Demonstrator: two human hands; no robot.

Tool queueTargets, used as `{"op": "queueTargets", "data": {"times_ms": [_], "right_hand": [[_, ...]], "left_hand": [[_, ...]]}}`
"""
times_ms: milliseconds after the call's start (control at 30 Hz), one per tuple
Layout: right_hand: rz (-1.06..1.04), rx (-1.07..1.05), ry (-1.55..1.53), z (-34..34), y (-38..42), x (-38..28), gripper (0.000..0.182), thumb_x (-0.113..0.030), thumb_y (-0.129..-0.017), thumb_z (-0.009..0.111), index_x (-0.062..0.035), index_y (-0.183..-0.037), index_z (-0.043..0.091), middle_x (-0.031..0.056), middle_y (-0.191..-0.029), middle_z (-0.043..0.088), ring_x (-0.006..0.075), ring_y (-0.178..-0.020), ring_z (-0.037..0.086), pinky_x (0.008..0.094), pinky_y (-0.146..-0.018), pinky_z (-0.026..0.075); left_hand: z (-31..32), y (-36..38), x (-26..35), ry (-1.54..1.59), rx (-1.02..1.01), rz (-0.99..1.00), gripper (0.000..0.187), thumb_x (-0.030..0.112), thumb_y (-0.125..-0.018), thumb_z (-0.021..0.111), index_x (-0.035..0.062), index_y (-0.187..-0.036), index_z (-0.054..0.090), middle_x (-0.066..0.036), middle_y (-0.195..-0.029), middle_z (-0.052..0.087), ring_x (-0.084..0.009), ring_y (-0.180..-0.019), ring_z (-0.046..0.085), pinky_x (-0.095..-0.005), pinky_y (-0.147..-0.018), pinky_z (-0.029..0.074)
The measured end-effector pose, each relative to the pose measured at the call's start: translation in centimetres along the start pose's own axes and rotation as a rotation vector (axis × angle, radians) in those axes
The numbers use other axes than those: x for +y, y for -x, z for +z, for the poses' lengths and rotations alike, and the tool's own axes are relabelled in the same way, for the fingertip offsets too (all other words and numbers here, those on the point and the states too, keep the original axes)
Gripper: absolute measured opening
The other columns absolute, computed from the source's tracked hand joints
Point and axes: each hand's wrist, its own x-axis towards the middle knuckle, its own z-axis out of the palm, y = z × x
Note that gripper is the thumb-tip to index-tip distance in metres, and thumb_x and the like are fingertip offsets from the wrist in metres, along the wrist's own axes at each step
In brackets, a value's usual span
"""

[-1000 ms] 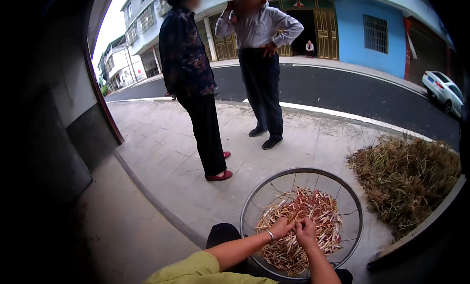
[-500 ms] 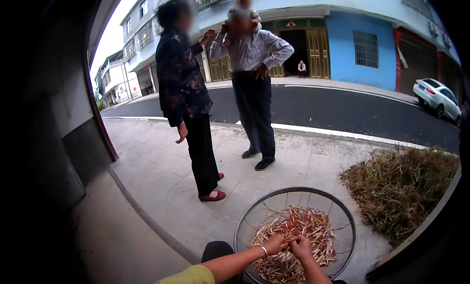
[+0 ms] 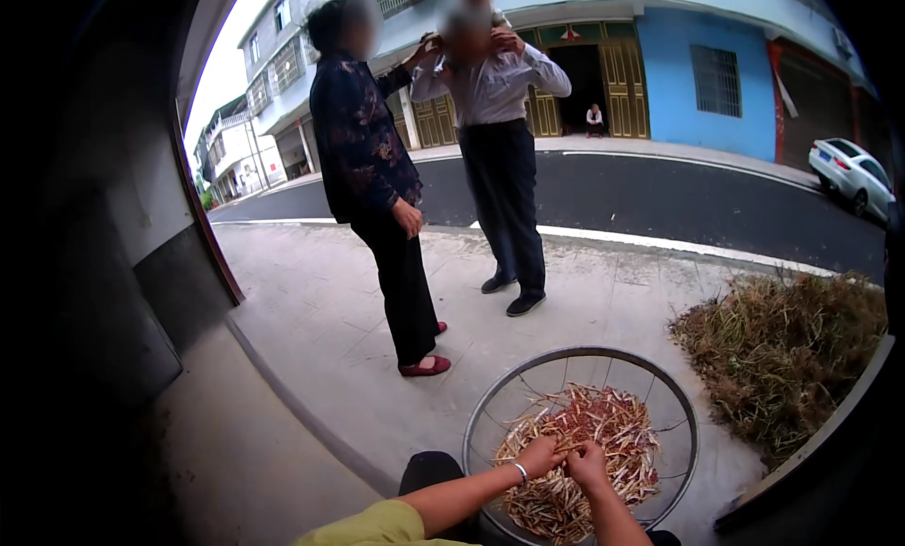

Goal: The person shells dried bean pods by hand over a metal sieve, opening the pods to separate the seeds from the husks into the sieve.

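Observation:
A round shallow basket (image 3: 693, 423) with a grey rim sits low in front of me. Dry tan pods and small reddish beans are heaped in it, and these pods (image 3: 627, 442) spread around my hands. My left hand (image 3: 541, 457), with a silver bracelet at the wrist, is closed on a dry pod above the heap. Right beside it, nearly touching, my right hand (image 3: 589, 465) has its fingers pinched at the pod's other end. The fingertips partly hide the pod.
Two people stand on the pavement, one in a dark floral top (image 3: 363, 141), one in a light shirt (image 3: 495, 89) carrying a small child. Dried plants (image 3: 782, 358) are piled at right. Beyond the road are a white car (image 3: 853, 174) and a seated person (image 3: 594, 120).
The view has shifted slightly. The person in the light shirt has raised the hand that was on the hip. The other person's lower hand has moved forward. My hands remain together over the basket.

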Motion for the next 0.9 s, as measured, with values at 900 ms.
{"op": "queueTargets", "data": {"times_ms": [900], "right_hand": [[0.252,-0.284,-0.509,-1.1,1.6,-3.6,0.008,-0.004,-0.079,0.056,-0.0012,-0.076,0.051,0.0058,-0.058,0.052,0.0139,-0.046,0.051,0.0277,-0.041,0.044]], "left_hand": [[-2.2,0.9,2.8,0.003,0.098,-0.135,0.03,0.026,-0.077,0.061,-0.0033,-0.083,0.056,-0.022,-0.077,0.058,-0.0349,-0.071,0.058,-0.0388,-0.063,0.045]]}}
